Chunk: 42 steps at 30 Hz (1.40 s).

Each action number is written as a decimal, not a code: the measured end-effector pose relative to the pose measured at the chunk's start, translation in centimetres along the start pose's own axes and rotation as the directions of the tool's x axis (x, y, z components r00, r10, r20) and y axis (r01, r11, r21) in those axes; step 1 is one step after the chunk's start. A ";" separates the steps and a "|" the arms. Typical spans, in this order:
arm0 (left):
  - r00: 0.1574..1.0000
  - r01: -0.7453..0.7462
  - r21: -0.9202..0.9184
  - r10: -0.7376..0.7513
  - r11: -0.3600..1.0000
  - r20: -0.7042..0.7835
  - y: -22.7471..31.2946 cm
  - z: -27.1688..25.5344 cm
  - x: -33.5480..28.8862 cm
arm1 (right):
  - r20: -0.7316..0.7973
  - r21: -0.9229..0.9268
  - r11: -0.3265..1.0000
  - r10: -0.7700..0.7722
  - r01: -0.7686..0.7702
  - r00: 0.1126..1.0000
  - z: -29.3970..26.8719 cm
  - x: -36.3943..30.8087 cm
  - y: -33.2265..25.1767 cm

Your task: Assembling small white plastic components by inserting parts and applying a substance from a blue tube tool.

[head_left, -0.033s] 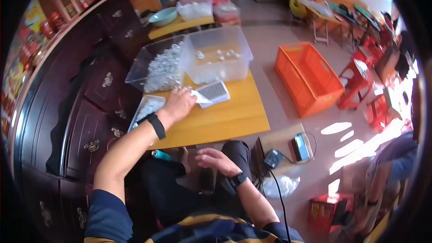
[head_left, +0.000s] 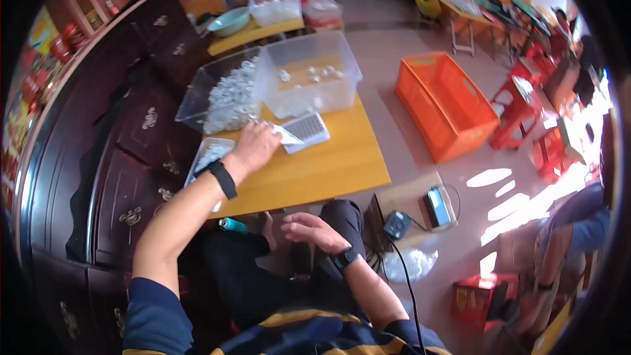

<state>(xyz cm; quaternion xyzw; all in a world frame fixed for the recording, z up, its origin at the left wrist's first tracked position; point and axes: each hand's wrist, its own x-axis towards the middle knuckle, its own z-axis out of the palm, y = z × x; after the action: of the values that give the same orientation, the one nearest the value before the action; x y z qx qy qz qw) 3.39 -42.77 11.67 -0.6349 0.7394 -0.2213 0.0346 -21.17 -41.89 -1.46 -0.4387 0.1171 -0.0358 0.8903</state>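
Note:
My left hand (head_left: 256, 147) reaches over the yellow table (head_left: 309, 174), its fingers pinched on a thin white pointed piece like paper or card (head_left: 288, 135). That piece touches or overlaps the near left side of a shallow white tray (head_left: 310, 129) filled with rows of small grey cells or parts. Beside my left wrist is a small clear container (head_left: 211, 151) of small whitish parts, partly covered by my forearm. My right hand (head_left: 312, 231) is held over my lap, fingers apart and holding nothing.
Behind the tray stand a clear bin heaped with white parts (head_left: 231, 92) and another clear bin with a few (head_left: 336, 95). An orange crate (head_left: 439, 128) sits on the floor to the right. A cable (head_left: 409, 283) runs past my right arm. Dark drawers (head_left: 141, 158) flank the left.
The whole scene has shifted slightly left and up in the picture. Both hands keep nearly the same pose, and my left fingers still pinch the white piece.

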 end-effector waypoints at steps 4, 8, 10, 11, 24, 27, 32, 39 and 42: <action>0.991 -0.040 0.132 0.022 0.990 0.134 -0.6 -0.5 2.8 | -0.009 0.063 0.998 -0.005 0.006 1.000 0.0 0.6 0.3; 0.978 -0.089 0.154 0.056 0.984 0.203 -0.6 0.1 4.6 | 0.058 0.102 0.994 -0.045 0.039 0.997 -0.9 1.7 2.2; 0.972 -0.079 0.137 0.046 0.987 0.230 -0.8 -0.9 5.1 | 0.065 0.073 0.996 -0.053 0.049 0.996 -0.8 2.3 2.4; 0.972 -0.075 0.125 0.044 0.989 0.229 -1.0 -1.4 5.5 | 0.051 0.051 0.997 -0.055 0.053 0.997 -0.6 2.3 2.3; 0.985 0.083 -0.181 -0.053 0.980 0.167 3.0 -10.5 -3.5 | 0.031 0.108 0.990 -0.098 0.094 0.995 -0.2 1.3 1.0; 0.982 0.070 -0.250 -0.022 0.966 0.190 7.4 -11.1 -6.7 | 0.023 0.271 0.955 -0.131 0.120 0.991 -0.4 0.2 0.6; 0.970 0.117 -0.349 -0.033 0.930 0.239 12.0 -9.4 -11.2 | 0.113 0.528 0.849 -0.070 0.000 0.991 -1.0 -2.5 1.2; 0.956 0.160 -0.510 -0.004 0.845 0.294 14.5 -9.7 -12.6 | 0.027 0.390 0.919 0.056 -0.062 0.998 0.1 -5.1 1.9; 0.956 0.292 -0.667 -0.198 0.686 0.215 14.8 -9.7 -12.7 | 0.015 0.038 0.998 0.048 -0.049 0.999 0.6 -6.0 1.6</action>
<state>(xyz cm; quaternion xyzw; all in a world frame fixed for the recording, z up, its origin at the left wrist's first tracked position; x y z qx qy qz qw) -11.11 -26.47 12.01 -0.7073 0.6727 0.1086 -0.1883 -26.90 -39.41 -1.30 -0.4188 0.1205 -0.0132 0.8999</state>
